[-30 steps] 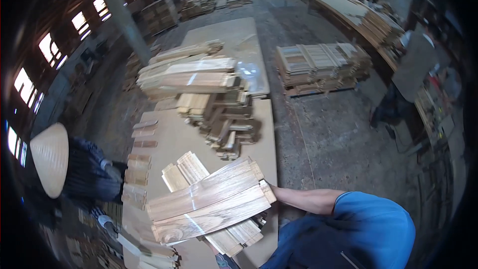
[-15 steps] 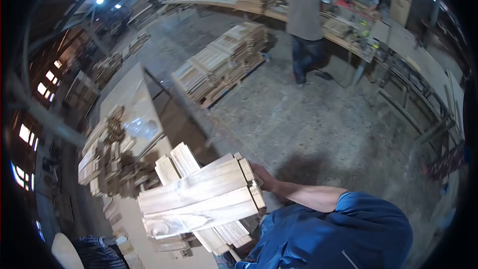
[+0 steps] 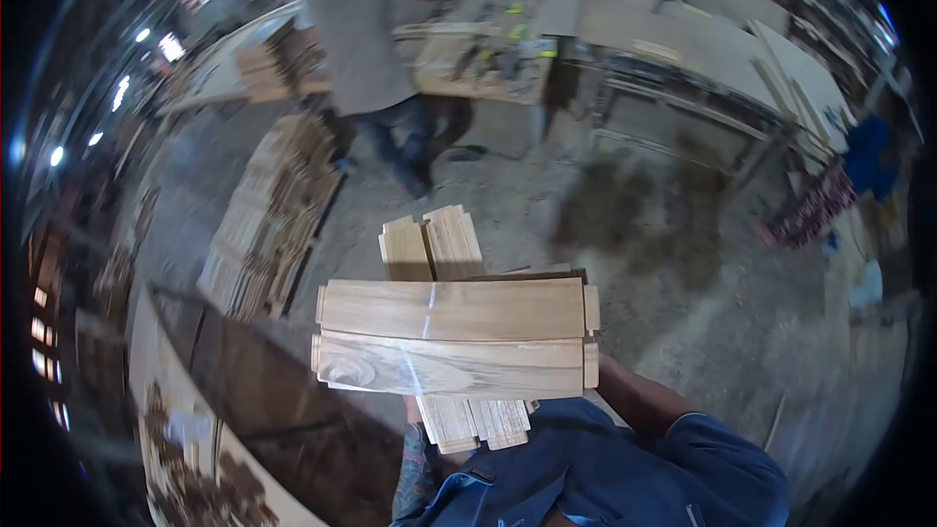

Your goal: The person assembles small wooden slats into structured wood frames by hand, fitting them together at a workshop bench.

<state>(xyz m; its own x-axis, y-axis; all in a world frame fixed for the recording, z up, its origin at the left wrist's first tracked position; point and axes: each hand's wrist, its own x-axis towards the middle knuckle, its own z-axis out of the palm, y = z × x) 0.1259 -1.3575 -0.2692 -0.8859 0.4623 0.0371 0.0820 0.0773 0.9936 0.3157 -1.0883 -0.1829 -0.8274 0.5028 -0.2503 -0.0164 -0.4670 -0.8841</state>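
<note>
A crosswise stack of wooden boards [image 3: 454, 307] is carried in front of my body. Two wide, pale boards with tongued ends lie side by side on top, and narrower boards [image 3: 454, 242] stick out beneath them at front and back. My right hand [image 3: 609, 377] grips the right side of the stack, its fingers hidden by the wood. Below the near left part, only a little of my left hand [image 3: 412, 412] shows, supporting the boards from underneath; its fingers are out of sight.
Left of me stands a worktable [image 3: 156, 351] with wood pieces and clear plastic on it. Farther off, a pallet stack of boards [image 3: 264, 205] sits on the floor. A person in a vest [image 3: 361, 39] stands at a long bench [image 3: 468, 88]. Another person [image 3: 839, 185] is at right.
My view and body have turned to the right, carrying the stack of boards away from the left worktable. The stack now lies level across my view. Both hands keep holding it.
</note>
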